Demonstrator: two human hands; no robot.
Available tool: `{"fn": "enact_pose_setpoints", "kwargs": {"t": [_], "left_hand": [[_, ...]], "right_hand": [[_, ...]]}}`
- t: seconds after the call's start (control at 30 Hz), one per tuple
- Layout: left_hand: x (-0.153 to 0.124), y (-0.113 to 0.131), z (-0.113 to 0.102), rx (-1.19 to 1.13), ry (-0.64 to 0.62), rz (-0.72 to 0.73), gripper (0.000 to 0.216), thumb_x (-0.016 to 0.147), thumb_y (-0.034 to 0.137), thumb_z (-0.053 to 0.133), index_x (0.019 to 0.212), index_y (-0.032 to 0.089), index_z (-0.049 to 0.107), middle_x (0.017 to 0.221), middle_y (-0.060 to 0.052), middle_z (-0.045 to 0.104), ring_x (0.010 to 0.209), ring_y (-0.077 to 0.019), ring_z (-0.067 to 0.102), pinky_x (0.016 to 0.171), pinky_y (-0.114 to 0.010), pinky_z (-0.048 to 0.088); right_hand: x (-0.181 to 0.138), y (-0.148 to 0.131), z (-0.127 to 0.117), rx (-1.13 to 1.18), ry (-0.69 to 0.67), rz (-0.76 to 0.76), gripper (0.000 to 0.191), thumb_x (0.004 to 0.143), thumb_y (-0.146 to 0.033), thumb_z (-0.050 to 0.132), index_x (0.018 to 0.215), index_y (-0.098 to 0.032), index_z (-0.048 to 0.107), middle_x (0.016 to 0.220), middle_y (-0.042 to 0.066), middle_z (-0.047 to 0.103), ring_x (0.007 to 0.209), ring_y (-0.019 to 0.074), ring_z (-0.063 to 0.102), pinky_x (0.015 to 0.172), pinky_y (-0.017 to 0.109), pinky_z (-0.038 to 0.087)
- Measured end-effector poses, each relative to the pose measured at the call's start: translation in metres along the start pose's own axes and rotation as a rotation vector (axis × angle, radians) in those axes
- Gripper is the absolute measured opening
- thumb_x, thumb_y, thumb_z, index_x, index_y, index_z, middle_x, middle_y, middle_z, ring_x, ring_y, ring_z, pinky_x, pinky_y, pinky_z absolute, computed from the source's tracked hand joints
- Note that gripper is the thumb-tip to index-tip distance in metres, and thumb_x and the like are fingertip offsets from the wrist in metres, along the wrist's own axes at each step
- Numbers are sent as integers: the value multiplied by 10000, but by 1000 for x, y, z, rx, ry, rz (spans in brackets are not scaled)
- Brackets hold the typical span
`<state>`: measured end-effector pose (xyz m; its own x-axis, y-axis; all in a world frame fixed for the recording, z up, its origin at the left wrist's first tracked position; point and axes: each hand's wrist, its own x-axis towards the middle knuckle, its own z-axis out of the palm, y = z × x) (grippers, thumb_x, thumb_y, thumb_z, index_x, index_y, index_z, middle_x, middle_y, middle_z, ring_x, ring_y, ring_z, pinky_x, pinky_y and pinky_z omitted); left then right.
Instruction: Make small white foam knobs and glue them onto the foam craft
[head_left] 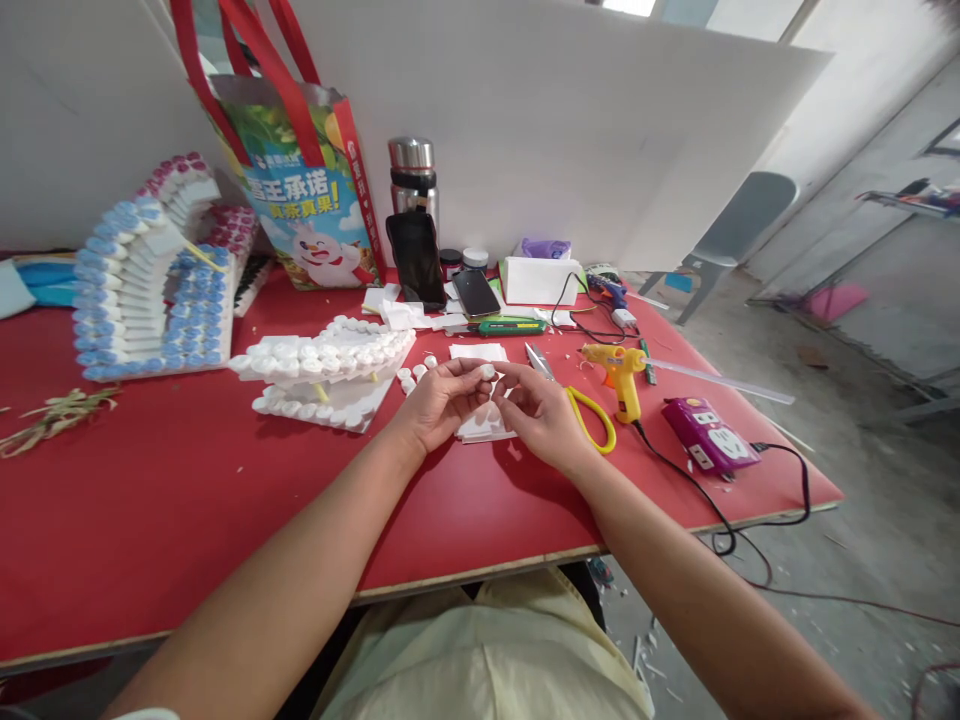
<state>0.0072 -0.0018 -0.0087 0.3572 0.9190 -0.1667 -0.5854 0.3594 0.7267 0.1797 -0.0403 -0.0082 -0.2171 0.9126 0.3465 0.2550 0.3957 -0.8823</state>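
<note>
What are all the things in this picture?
Bag: one, multicoloured, back left
Flask: one, silver, beside bag
Phones: two, black, near flask
Tall structure: one, blue-white, left
Low structure: one, white, left of hands
Loose rolls: several, white, by left hand
Papers: several, white, beneath hands
Cutter: one, green, behind hands
Scissors: one, yellow-handled, beside right hand
Yellow glue gun: one, yellow, right
Socket block: one, purple, right
Chair: one, grey, back right
Table: one, red, centre
Left hand: one, holding white roll
Right hand: one, beside left

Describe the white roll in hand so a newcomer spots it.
On the red table, find white paper pieces near the middle. Over them, the left hand holds a small white roll. Unlike the loose white rolls just left, it's off the table.
</note>
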Motion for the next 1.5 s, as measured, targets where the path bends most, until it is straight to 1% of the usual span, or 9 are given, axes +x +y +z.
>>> {"fn": "enact_pose_setpoints", "kwargs": {"t": [0.23,0.43,0.53,0.67,0.87,1.13,1.2,1.37,1.5], "left_hand": [[-1,-1,1,59,-25,30,249,676,134,884,853,91,715,759,-30,688,665,-85,627,683,-210,529],[-5,2,5,192,41,106,310,680,234,899,907,129,715,787,-16,685,655,-78,599,669,-210,500],[-11,5,9,413,57,256,278,740,298,857,925,156,705,761,1,659,680,-97,599,682,-227,484],[-16,6,16,638,43,361,247,801,312,795,978,182,682,831,-17,679,761,-147,644,740,-278,503],[-12,-1,10,851,-31,574,147,844,254,754,973,195,713,1013,-60,638,881,-161,614,847,-290,496],[-4,-4,0,996,8,736,165,855,216,714,1020,208,708,1017,-40,595,841,-145,592,823,-296,507],[-4,-5,1,1002,4,742,168,853,212,714,1022,208,710,1017,-40,597,842,-144,598,832,-300,514],[-6,-6,4,1024,-22,779,163,866,222,709,1028,210,706,1009,-50,607,877,-162,618,842,-316,527],[-9,-6,8,1032,-58,790,123,888,215,694,1009,202,705,1018,-62,623,889,-166,617,815,-306,533]], "right_hand": [[-2,2,-2,-281,12,-168,432,861,-134,556,1281,-210,619,935,35,668,580,101,535,582,255,463],[2,9,-1,-298,65,-130,439,882,-170,563,1320,-185,595,935,40,702,574,106,547,591,265,469],[3,14,-1,-167,105,-35,405,903,-231,578,1305,-179,599,909,35,709,550,109,567,553,266,474],[6,14,-4,98,190,104,214,929,-388,629,1003,-187,636,809,19,712,475,101,562,479,253,445],[10,10,-6,176,256,121,280,897,-413,715,781,-192,589,611,-25,625,446,98,530,460,237,391],[7,4,-8,278,260,190,492,926,-579,631,634,-200,519,508,-29,562,340,89,476,374,241,344],[8,2,-8,333,256,218,478,894,-575,677,645,-192,538,510,-28,570,342,86,477,365,234,338],[13,1,-7,609,166,300,383,763,-495,839,884,-172,672,790,8,688,590,115,632,494,226,468],[14,1,-5,738,31,387,376,730,-444,876,900,-139,737,730,4,656,617,91,577,575,224,460]]}}
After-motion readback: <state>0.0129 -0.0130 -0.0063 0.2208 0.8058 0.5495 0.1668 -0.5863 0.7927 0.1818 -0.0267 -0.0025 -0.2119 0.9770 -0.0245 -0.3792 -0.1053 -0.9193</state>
